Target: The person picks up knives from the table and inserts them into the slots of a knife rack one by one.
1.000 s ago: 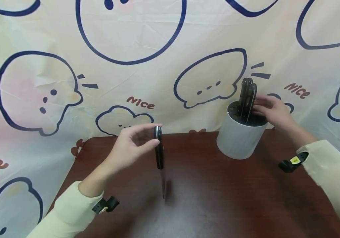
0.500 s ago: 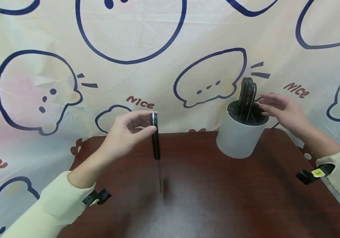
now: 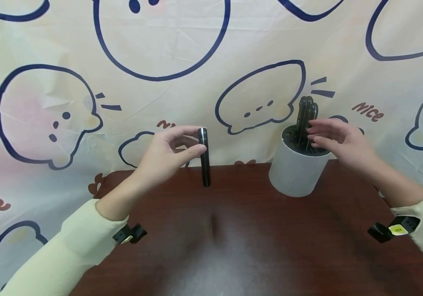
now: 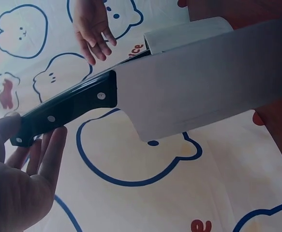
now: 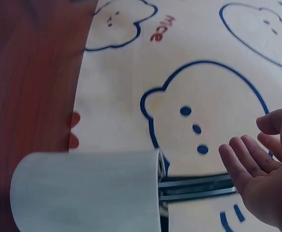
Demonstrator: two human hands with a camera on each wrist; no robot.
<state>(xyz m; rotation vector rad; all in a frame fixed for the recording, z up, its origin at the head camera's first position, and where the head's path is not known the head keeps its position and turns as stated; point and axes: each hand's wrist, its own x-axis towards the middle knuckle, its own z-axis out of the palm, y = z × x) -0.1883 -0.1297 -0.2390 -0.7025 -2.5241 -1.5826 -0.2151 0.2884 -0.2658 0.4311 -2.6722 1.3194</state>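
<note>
A cleaver (image 4: 203, 82) with a black riveted handle hangs blade down above the table in the head view. My left hand (image 3: 165, 152) pinches the end of its handle between thumb and fingers. The broad blade shows fully in the left wrist view; seen from the head, it is nearly lost against the table. Beside the white cylindrical knife holder (image 3: 296, 176), my right hand (image 3: 346, 142) has loosely extended fingers with nothing held. Several black knife handles (image 3: 303, 117) stand up from the holder's dark insert, close to those fingertips. In the right wrist view, whether they touch is unclear.
The dark reddish-brown table (image 3: 263, 238) reaches back to a patterned cloth backdrop (image 3: 182, 45). The holder stands near the table's back edge on the right. A shadow lies on the tabletop below the cleaver.
My left hand has lifted the cleaver, then carried it slightly right. My right hand drew away from the holder to the right, then came back closer to the knife handles.
</note>
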